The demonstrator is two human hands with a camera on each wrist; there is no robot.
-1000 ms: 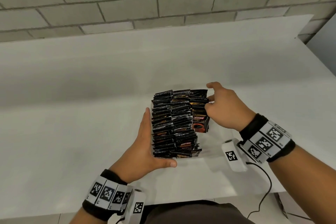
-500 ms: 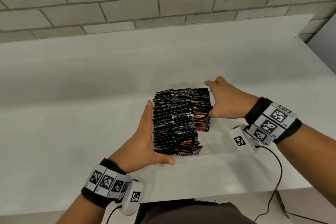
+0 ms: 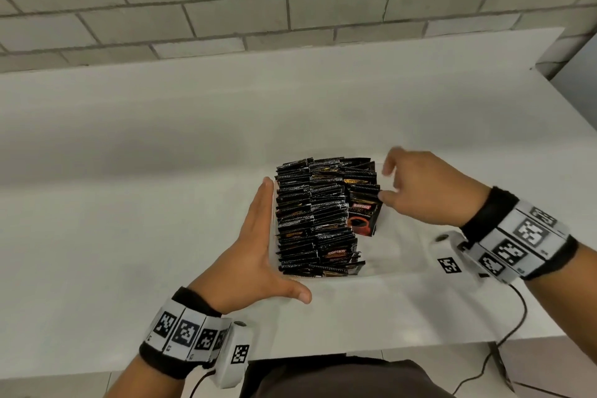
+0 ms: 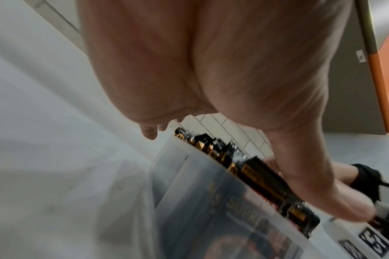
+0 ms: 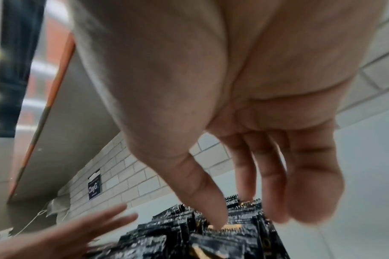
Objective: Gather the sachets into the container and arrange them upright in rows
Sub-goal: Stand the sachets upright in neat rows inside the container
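Black coffee sachets (image 3: 310,220) stand upright in rows in a clear container (image 3: 395,249) on the white table. Two rows run its full length; a shorter third row (image 3: 363,200) fills the far right part. My left hand (image 3: 258,236) lies flat against the container's left wall (image 4: 189,192), fingers straight, thumb along the front. My right hand (image 3: 392,184) hovers at the third row, fingers spread. Its thumb (image 5: 207,201) touches the sachet tops (image 5: 211,241). It holds nothing.
A grey brick wall (image 3: 290,3) rises behind the table. The table's front edge (image 3: 387,346) runs just below my wrists, and a black cable (image 3: 517,317) from the right wrist hangs over it. The container's near right part holds no sachets.
My right hand has come off the right side of the sachets and opened out, its thumb now on the third row's front sachet. The left hand has stayed in place.
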